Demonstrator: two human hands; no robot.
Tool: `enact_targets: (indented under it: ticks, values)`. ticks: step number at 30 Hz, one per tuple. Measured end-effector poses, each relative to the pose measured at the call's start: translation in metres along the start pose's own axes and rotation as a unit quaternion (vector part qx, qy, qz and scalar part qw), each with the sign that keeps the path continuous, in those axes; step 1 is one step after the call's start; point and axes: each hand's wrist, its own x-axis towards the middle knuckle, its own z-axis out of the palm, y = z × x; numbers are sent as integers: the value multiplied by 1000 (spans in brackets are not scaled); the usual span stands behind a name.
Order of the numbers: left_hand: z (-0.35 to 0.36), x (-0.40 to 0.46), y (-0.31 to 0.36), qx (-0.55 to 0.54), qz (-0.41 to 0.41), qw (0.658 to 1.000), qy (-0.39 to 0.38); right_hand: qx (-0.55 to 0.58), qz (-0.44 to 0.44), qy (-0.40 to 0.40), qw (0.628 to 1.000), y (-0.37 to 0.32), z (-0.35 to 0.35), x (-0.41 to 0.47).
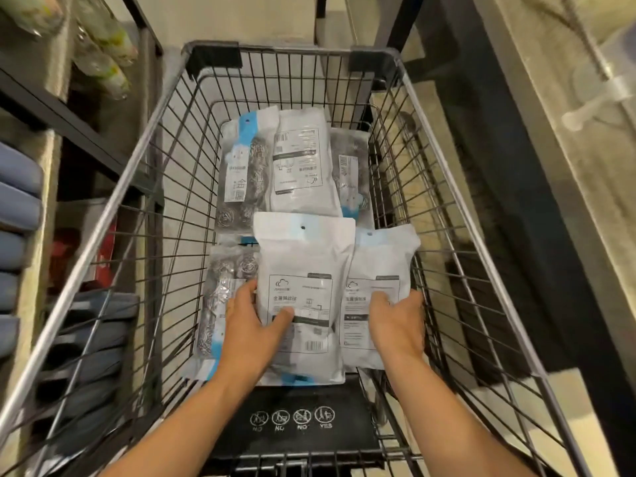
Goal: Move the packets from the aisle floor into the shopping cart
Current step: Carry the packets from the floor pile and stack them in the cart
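A black wire shopping cart [144,156] fills the view, seen from above. Several white packets of metal scrubbers lie in its basket. My left hand [253,321] grips the lower left edge of a white packet [303,256] in the near middle, thumb on its printed face. My right hand [397,321] holds a second white packet [385,263] just to the right, against the cart's right wall. Both packets rest on others beneath. More packets [303,166] lie at the far end, and one with clear film [223,287] lies at the near left.
Store shelving stands on the left with grey-blue items [17,208] and bottles [103,46]. A dark shelf upright [499,166] and a pale wall run along the right. The cart's black child-seat flap [296,421] with warning icons sits nearest me.
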Motion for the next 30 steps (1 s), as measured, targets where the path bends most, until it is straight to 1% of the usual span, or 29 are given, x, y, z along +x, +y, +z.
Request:
enact_targets:
  ticks: [6,10,14,17,21,23,26,30]
  values:
    - [-8,-3,-7,29,15,999,-10,-83,6,-11,996,2,10,11]
    - [-8,-7,-13,72,6,997,-16,-132,-20,-31,991,11,11,13]
    - [-10,-5,-19,73,2,997,-26,-166,-42,-34,985,27,5,8]
    - [-13,0,-18,76,7,996,-44,-166,-38,-63,983,35,2,10]
    - [-13,5,-21,92,20,993,-75,-182,-39,-76,980,36,8,16]
    - [-11,4,-19,95,21,992,-75,-178,-24,-78,981,38,11,18]
    - [-9,3,-20,87,17,994,-58,-139,5,-64,988,45,12,18]
    - [-15,-3,-22,66,15,997,-47,-117,-16,-48,992,52,5,5]
